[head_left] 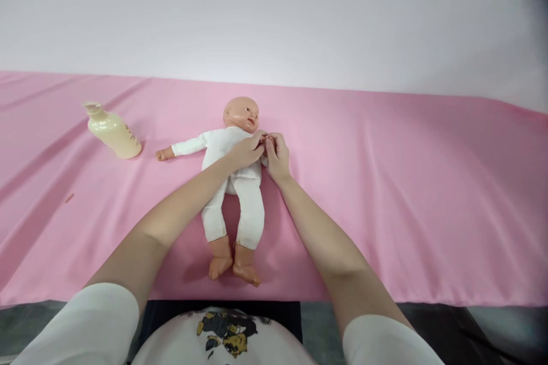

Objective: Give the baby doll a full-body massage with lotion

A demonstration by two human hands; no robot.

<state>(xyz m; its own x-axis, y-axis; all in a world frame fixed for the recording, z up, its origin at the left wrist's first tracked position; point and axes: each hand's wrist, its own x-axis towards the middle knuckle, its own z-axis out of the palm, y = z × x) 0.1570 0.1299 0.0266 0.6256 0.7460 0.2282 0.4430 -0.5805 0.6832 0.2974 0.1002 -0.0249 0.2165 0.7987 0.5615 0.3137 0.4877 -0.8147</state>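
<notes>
A baby doll (226,148) in a white cloth body lies on its back, its head turned to the right and its feet toward me. One doll arm stretches out to the left. Across the doll's chest reaches my left hand (248,151), fingers closed around the doll's hand on the right side. From the other side my right hand (277,158) pinches the same small doll hand, which is mostly hidden between my fingers. Both my hands meet just below and right of the doll's head.
A pale yellow pump bottle (115,132) leans or stands at the left, beyond the doll's outstretched arm. A pink cloth (385,199) with soft folds covers the table. On it at the left lies a small brown strip (69,198). Behind rises a white wall (274,17).
</notes>
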